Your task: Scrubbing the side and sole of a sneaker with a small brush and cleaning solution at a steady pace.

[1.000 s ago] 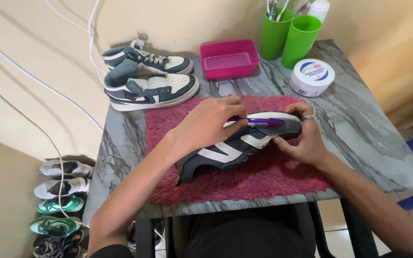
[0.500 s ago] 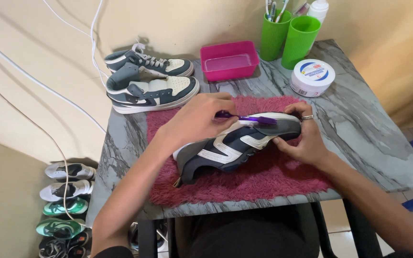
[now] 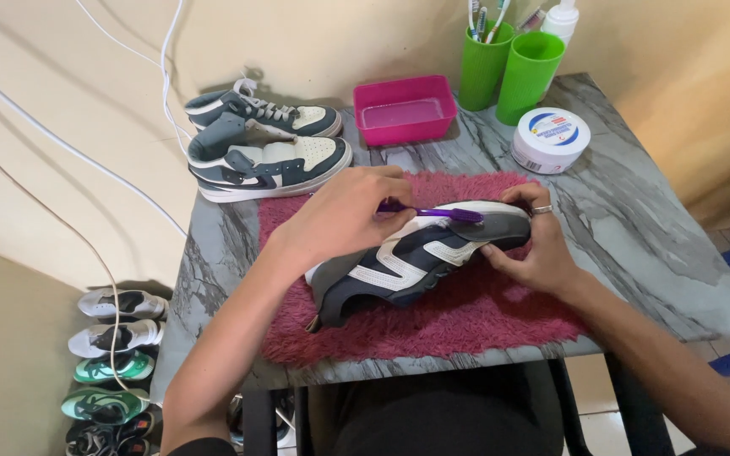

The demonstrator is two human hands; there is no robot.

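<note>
Sneaker [image 3: 407, 266], dark navy with white stripes, lies on its side on the red shaggy mat [image 3: 483, 317], toe toward the right, sole edge facing away from the person. Left hand [image 3: 344, 215] closed around the handle of a purple toothbrush [image 3: 437, 213]; brush head rests on the white rim of the sole near the toe. Right hand [image 3: 530, 241], ring on one finger, grips the toe end, fingers curled over the sole and thumb on the upper. Mat sits on a grey marble-pattern table [image 3: 635, 245].

Behind the mat: pair of navy-and-cream high-top sneakers [image 3: 268, 148] at the table's back left, pink rectangular tub [image 3: 405, 108] with liquid, two green cups [image 3: 513, 72] holding toothbrushes, white round jar [image 3: 551, 139] with lid on. On the floor at left, a row of shoes [image 3: 111, 363].
</note>
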